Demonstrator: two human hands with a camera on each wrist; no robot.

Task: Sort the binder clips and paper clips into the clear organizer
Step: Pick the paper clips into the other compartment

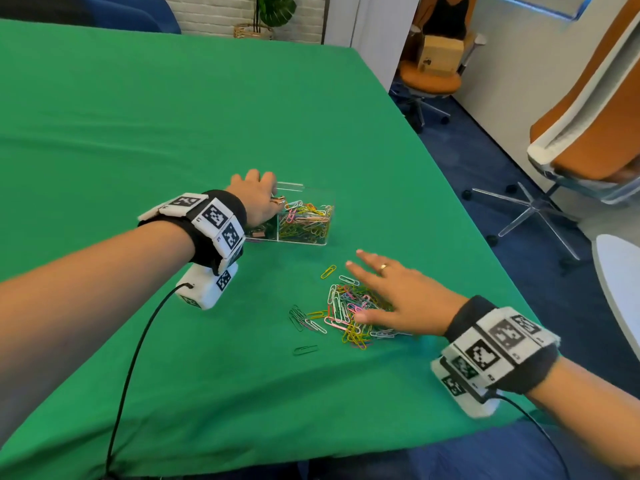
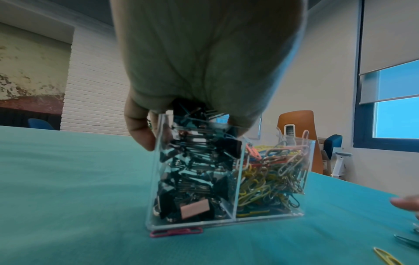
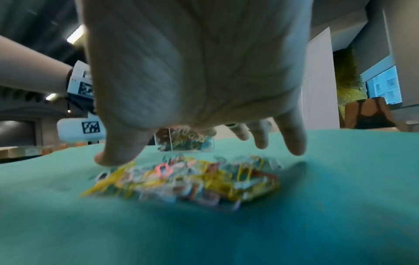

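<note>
The clear organizer stands mid-table on the green cloth. Its left compartment holds black binder clips and its right one coloured paper clips. My left hand sits on top of the left compartment, one finger curled down its outer wall. Black clips lie right under the palm. A pile of loose paper clips lies nearer me. My right hand hovers over it with fingers spread and the thumb at the pile's edge. It holds nothing.
Stray clips lie around the pile: a yellow one, a dark green one. A pink clip lies at the organizer's front edge. The table's right edge drops to blue carpet, where an orange office chair stands.
</note>
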